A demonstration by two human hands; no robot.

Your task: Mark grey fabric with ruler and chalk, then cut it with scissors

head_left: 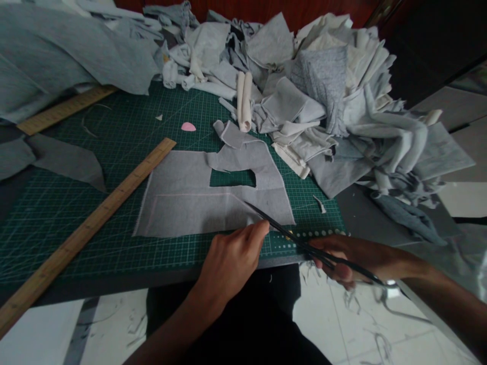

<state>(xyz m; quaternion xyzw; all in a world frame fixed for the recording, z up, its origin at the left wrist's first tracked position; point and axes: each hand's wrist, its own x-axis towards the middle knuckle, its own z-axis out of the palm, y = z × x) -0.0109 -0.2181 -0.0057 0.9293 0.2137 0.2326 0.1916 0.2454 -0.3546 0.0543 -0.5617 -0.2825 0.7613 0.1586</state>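
Note:
A grey piece of fabric lies flat on the green cutting mat, with pale chalk lines drawn across it and a rectangular opening near its middle. My left hand is closed at its near edge, the fingers curled and pinching the cloth there. Black scissors are gripped in my right hand, the fingers wrapped round the handles. Their long blades point up and left, the tips over the fabric near a chalk line. Whether the lower blade is under the cloth is hard to see.
A wooden ruler slants across the cutting mat, touching the fabric's left side. Another ruler lies behind it. A pink chalk piece rests farther back. Heaped fabric scraps line the back and right; offcuts litter the floor.

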